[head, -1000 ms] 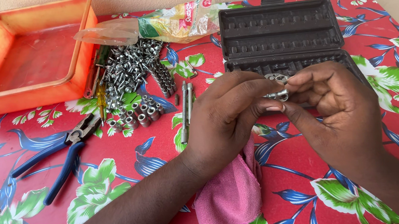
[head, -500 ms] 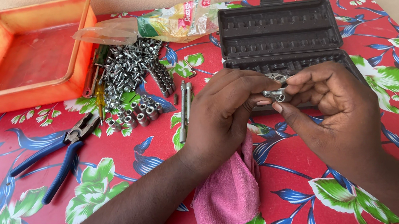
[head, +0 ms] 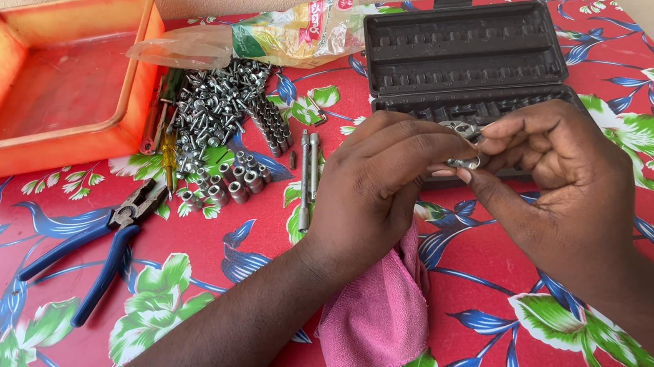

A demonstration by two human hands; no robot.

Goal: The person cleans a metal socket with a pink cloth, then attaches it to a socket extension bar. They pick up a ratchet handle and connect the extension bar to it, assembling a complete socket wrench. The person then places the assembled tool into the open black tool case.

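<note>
My left hand point(head: 381, 180) and my right hand point(head: 549, 175) meet over the front half of an open black tool case point(head: 465, 47). Between their fingertips they pinch a small silver metal piece point(head: 466, 162); another shiny bit point(head: 461, 129) shows just above it, near the left fingertips. A pink cloth point(head: 378, 315) lies on the table under my left wrist. The case's slots look mostly empty.
A pile of silver sockets and bits point(head: 223, 130) lies left of the case, with two metal rods point(head: 308, 177). Blue-handled pliers point(head: 95, 247) lie at the left. An orange tray point(head: 36, 87) and a plastic bag point(head: 274, 37) sit at the back on a floral red tablecloth point(head: 192, 310).
Both hands have stayed over the case, with only slight shifts of the fingers around the small silver piece.
</note>
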